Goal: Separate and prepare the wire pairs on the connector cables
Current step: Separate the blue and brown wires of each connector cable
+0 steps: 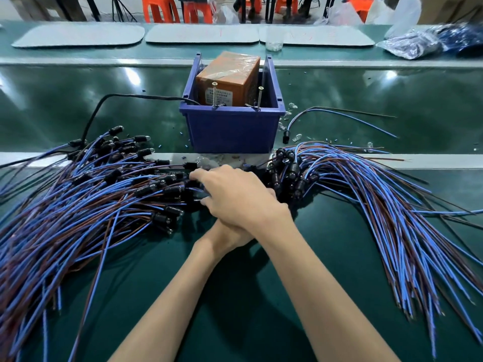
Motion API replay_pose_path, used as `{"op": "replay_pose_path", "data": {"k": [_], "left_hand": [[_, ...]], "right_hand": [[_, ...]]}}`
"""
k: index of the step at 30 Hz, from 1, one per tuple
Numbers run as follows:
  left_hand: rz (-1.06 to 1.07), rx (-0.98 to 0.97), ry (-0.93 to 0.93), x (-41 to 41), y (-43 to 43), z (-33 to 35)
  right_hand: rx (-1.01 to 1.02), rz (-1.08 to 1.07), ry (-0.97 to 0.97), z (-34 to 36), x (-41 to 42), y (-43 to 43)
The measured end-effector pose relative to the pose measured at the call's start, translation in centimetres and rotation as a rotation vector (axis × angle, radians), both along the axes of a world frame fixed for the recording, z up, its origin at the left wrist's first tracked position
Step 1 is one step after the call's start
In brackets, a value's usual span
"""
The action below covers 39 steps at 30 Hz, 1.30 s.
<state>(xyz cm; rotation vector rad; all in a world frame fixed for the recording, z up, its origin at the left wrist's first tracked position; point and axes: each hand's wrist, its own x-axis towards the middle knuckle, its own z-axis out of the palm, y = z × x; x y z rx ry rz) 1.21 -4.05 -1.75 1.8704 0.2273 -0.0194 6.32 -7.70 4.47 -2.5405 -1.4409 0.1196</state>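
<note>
Green factory-line surface. The right grip is crossed over the left grip, with its fingers curled down into the connector cables heaped to its left. Can't tell if it's actually pinching one. The left grip is mostly buried under that wrist, so can't tell there either. Second heap is on the right, blue bin just beyond.

bg: grn bench | grey mats far side | orange stools behind
</note>
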Motion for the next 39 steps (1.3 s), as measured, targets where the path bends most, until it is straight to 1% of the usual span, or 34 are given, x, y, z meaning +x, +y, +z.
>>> {"op": "replay_pose_path", "data": {"k": [1,2,3,4,5,6,10,12,14,17,19,22,24,25,27,29,31,33,35,39], "left_hand": [[0.021,-0.051,-0.078,0.2,-0.1,0.2],[0.049,-0.184,-0.057,0.5,-0.5,1.1],[-0.01,-0.188,-0.111,0.6,-0.7,1.8],[-0.084,-0.133,-0.126,0.8,-0.6,2.0],[-0.118,-0.158,-0.116,1.0,-0.8,2.8],[-0.154,-0.079,-0.152,1.1,-0.8,2.7],[-0.198,0.046,-0.231,0.8,-0.9,2.9],[-0.177,0.081,-0.243,0.6,-0.6,2.5],[-0.152,0.122,-0.211,0.5,-0.5,2.0],[-0.116,0.11,-0.205,0.5,-0.3,2.0],[-0.049,0.024,-0.277,0.5,-0.7,2.4],[0.038,-0.187,-0.328,0.9,-0.8,2.6],[0.098,-0.343,-0.341,1.1,-0.6,2.7],[0.116,-0.391,-0.35,1.3,-0.5,2.6],[0.124,-0.46,-0.362,1.6,-0.1,2.5],[0.109,-0.566,-0.377,1.7,0.3,2.4],[0.114,-0.676,-0.386,2.0,0.6,2.4],[0.15,-0.786,-0.39,2.1,0.8,2.4],[0.182,-0.867,-0.39,2.2,1.1,2.4],[0.187,-0.879,-0.397,2.1,1.5,2.3]], "right_hand": [[0.016,-0.021,0.015,0.1,0.1,-0.1],[0.019,-0.04,0.034,0.1,0.1,-0.1],[0.009,-0.06,0.052,0.3,0.1,-0.2],[-0.007,-0.084,0.071,0.4,0.1,-0.3],[-0.02,-0.109,0.09,0.5,0.1,-0.3],[-0.031,-0.131,0.107,0.7,0.0,-0.4],[-0.052,-0.144,0.101,1.2,-0.1,-0.6],[-0.046,-0.136,0.104,1.0,-0.1,-0.6],[0.017,-0.151,0.127,0.7,0.2,-0.6],[0.155,-0.181,0.211,0.9,0.9,-0.5],[0.29,-0.172,0.28,1.3,1.3,-0.5],[0.531,-0.177,0.318,2.1,1.8,-0.5],[0.71,-0.234,0.331,2.7,2.0,-0.7],[0.814,-0.277,0.366,3.0,2.1,-0.8],[1.015,-0.363,0.523,3.6,2.2,-1.1],[1.158,-0.396,0.687,3.8,2.4,-1.3],[1.218,-0.364,0.752,3.9,2.6,-1.5],[1.213,-0.354,0.728,4.0,2.7,-1.6],[1.178,-0.385,0.653,4.0,2.9,-1.8],[1.112,-0.486,0.425,4.4,3.9,-2.9]]}}
